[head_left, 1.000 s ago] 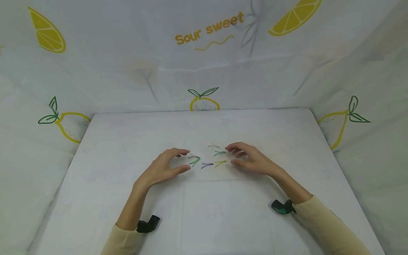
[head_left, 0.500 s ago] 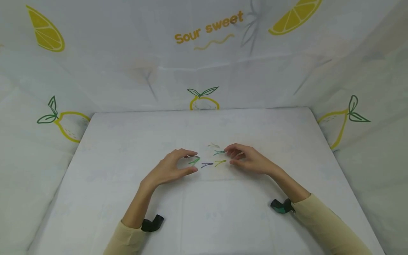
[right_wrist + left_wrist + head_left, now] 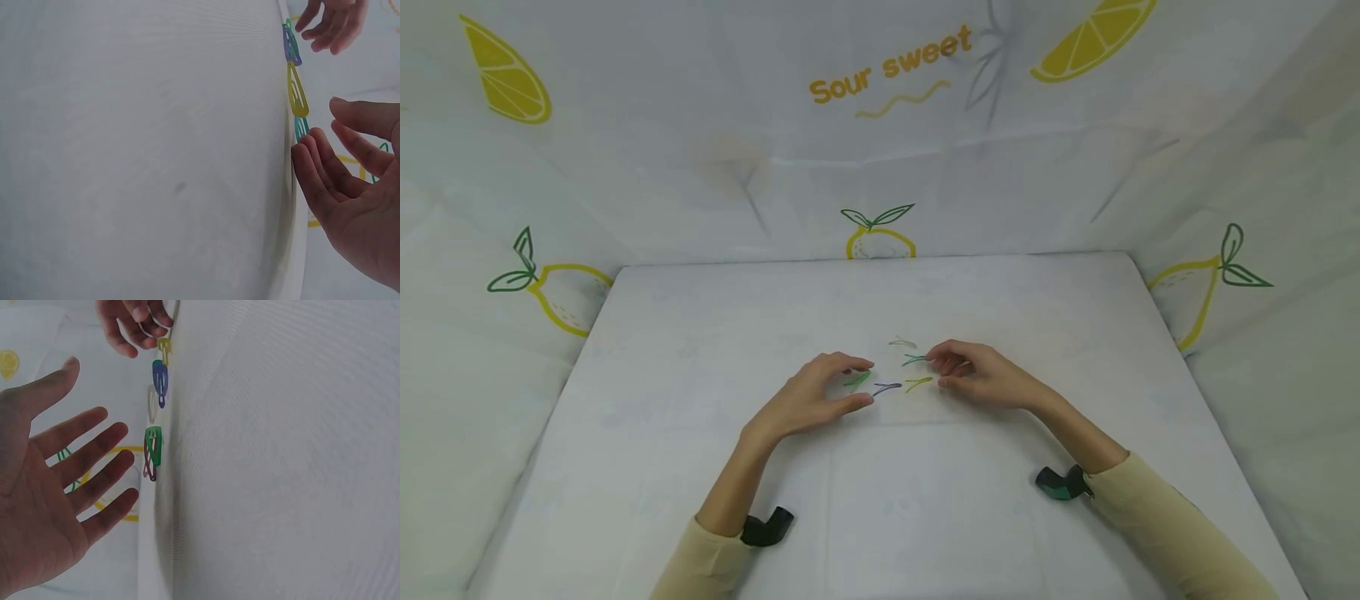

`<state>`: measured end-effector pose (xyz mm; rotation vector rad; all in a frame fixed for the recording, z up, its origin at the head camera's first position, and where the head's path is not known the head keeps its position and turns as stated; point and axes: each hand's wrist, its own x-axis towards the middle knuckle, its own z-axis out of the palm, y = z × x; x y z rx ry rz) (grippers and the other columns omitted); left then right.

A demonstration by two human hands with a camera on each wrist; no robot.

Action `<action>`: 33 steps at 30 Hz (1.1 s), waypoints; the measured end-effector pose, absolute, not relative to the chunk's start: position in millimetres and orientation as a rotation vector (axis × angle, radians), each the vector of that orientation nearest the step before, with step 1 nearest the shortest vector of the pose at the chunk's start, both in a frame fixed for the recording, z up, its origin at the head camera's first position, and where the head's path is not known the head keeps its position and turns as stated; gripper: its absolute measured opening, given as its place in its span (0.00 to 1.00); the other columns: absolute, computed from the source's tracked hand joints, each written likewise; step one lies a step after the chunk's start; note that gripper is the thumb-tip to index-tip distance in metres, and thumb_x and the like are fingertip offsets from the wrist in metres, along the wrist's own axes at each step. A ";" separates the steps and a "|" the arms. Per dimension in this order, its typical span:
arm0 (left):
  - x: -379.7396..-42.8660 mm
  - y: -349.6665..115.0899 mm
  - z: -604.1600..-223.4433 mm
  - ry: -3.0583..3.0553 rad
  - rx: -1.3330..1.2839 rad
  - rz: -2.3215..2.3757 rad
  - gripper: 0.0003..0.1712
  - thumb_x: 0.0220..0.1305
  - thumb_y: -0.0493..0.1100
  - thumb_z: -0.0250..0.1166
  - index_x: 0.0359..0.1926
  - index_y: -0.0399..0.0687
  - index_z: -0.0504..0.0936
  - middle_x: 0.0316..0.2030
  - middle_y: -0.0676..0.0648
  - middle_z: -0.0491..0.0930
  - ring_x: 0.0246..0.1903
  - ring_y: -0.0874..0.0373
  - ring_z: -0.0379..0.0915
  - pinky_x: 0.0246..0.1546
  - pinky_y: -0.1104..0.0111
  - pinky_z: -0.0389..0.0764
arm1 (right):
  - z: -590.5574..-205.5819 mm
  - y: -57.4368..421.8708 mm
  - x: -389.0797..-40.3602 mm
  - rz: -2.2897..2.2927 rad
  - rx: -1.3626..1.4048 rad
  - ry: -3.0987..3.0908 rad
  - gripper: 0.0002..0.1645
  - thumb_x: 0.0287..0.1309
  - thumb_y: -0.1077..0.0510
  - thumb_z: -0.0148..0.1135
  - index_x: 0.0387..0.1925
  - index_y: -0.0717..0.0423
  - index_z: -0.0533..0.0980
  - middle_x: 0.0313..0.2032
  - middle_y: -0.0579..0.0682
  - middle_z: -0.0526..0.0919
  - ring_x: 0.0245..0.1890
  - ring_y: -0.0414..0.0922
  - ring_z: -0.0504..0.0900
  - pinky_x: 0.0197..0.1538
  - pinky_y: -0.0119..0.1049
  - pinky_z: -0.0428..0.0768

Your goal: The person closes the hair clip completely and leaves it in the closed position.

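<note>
six snap hair clips lie on one white counter (image 3: 887, 500), in a small group between two bare hands: one green clip (image 3: 155, 434), one dark red clip (image 3: 147, 464), one purple clip (image 3: 161, 378), one yellow clip (image 3: 298, 90), one teal clip (image 3: 301, 127) and one pale clip (image 3: 903, 342). the left hand (image 3: 812, 396) is spread, thumb well away from the four fingers, holding nothing; the green clip lies between its thumb and fingers, with the dark red one just beside it. the purple clip is next along, near the left thumb, then the yellow. the teal clip lies beyond the yellow, and the pale one is farthest from the person. the right hand (image 3: 988, 375) has loosely bent fingers and a thumb held apart; its fingertips are at the end of the teal clip, though i cannot tell whether they touch. two beige sleeves (image 3: 1180, 525) show, each with one dark curved piece (image 3: 767, 527) at the wrist. behind hangs white cloth (image 3: 662, 167) printed with three whole lemons, two lemon slices and the words "sour sweet".
</note>
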<state>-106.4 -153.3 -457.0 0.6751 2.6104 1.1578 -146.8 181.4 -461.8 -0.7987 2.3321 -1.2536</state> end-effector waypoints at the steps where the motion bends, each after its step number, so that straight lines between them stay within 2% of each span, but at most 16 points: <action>1: -106.6 -152.4 -457.2 2.611 0.685 1.162 0.30 0.70 0.55 0.75 0.68 0.50 0.84 0.64 0.48 0.85 0.64 0.48 0.80 0.68 0.47 0.78 | -461.6 181.0 -147.0 -1.246 -0.797 2.331 0.22 0.70 0.64 0.70 0.63 0.62 0.79 0.53 0.56 0.88 0.51 0.48 0.86 0.60 0.37 0.86; 7: -108.3 -146.2 -458.4 2.593 0.747 1.175 0.27 0.72 0.50 0.74 0.67 0.47 0.84 0.64 0.46 0.86 0.64 0.48 0.79 0.69 0.48 0.78 | -462.2 179.7 -148.6 -1.230 -0.815 2.326 0.22 0.71 0.64 0.69 0.63 0.63 0.79 0.52 0.57 0.89 0.51 0.48 0.86 0.60 0.36 0.86; 13: -110.3 -141.2 -460.9 2.585 0.782 1.141 0.26 0.73 0.49 0.73 0.67 0.46 0.84 0.64 0.46 0.86 0.66 0.48 0.79 0.70 0.49 0.77 | -464.4 179.2 -150.6 -1.224 -0.824 2.310 0.22 0.72 0.63 0.69 0.63 0.64 0.79 0.56 0.58 0.88 0.53 0.49 0.87 0.61 0.37 0.86; 31: -116.3 -126.9 -463.8 2.601 0.892 1.116 0.23 0.73 0.48 0.72 0.64 0.44 0.85 0.63 0.45 0.87 0.63 0.46 0.79 0.67 0.48 0.77 | -463.1 178.8 -154.4 -1.207 -0.795 2.286 0.19 0.72 0.64 0.68 0.60 0.67 0.81 0.53 0.59 0.90 0.52 0.50 0.88 0.59 0.34 0.86; 33: -120.3 -128.2 -472.1 2.611 0.937 1.128 0.24 0.74 0.52 0.71 0.64 0.46 0.85 0.62 0.46 0.87 0.62 0.48 0.78 0.67 0.51 0.77 | -462.9 178.5 -154.9 -1.205 -0.791 2.285 0.18 0.72 0.64 0.68 0.60 0.67 0.81 0.53 0.59 0.90 0.52 0.50 0.88 0.59 0.33 0.86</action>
